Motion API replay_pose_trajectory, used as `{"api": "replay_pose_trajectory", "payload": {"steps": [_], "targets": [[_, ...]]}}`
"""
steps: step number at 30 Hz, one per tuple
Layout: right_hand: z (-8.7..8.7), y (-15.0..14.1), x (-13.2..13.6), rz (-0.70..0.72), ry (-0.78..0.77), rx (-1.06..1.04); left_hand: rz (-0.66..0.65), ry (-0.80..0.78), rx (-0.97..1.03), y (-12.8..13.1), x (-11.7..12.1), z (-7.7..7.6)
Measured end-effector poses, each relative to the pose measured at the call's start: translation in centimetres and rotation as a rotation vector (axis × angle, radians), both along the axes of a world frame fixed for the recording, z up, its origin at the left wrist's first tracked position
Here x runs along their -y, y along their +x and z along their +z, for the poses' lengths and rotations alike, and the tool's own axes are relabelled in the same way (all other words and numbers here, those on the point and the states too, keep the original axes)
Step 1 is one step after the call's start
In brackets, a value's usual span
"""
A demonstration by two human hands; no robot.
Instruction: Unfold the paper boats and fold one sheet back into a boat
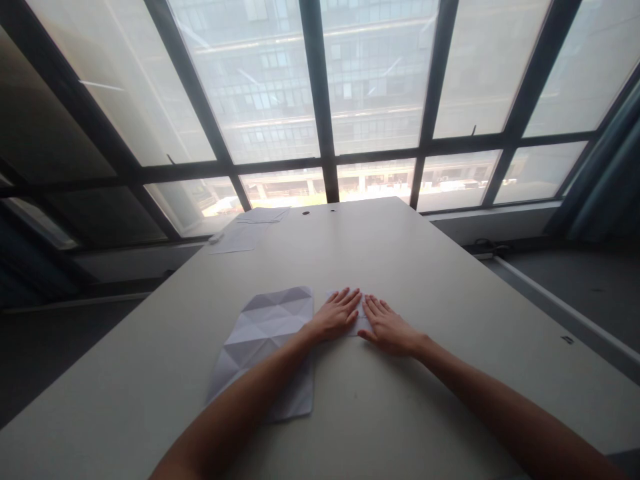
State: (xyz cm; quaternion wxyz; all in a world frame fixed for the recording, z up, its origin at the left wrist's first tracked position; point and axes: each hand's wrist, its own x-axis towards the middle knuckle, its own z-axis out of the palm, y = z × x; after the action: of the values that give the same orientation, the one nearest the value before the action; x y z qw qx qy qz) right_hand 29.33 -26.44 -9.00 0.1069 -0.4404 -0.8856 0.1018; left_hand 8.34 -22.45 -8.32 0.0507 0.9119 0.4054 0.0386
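A small folded piece of white paper [359, 325] lies on the white table [380, 253], mostly covered by my hands. My left hand [336, 315] rests flat on its left part, fingers stretched forward. On its right part my right hand [389, 327] lies flat too, fingertips close to those of the left. Both hands are open and press down rather than grip. To the left, partly under my left forearm, a larger sheet of creased white paper [275, 317] shows a pattern of triangular fold lines.
Several loose white sheets [237, 235] lie at the table's far left corner. Two small dark round spots [306, 213] show near the far edge. Large dark-framed windows [325, 100] stand beyond the table. A blue curtain [595, 180] hangs at the right.
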Motion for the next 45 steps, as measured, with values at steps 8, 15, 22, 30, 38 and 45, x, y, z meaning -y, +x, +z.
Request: {"api": "replay_pose_trajectory", "payload": {"steps": [8, 15, 22, 30, 38, 45], "targets": [[-0.3, -0.5, -1.3, -0.266, 0.003, -0.217, 0.098, 0.073, 0.152, 1.2, -0.4, 0.1], [-0.8, 0.0, -1.4, -0.146, 0.071, -0.074, 0.073, 0.006, 0.102, 1.2, 0.0, -0.8], [-0.5, -0.5, -1.1, -0.150, 0.027, 0.051, 0.037, 0.011, 0.023, 1.4, 0.2, -0.3], [0.7, -1.6, -4.1, -0.189, -0.146, 0.106, 0.035, 0.002, 0.034, 1.4, 0.1, -0.1], [-0.9, 3.1, -1.1, -0.144, -0.052, 0.098, 0.047, -0.004, 0.032, 1.4, -0.2, -0.4], [-1.4, 7.7, 3.0, -0.204, -0.029, 0.139, 0.060, -0.004, 0.057, 1.7, -0.1, -0.3]]}}
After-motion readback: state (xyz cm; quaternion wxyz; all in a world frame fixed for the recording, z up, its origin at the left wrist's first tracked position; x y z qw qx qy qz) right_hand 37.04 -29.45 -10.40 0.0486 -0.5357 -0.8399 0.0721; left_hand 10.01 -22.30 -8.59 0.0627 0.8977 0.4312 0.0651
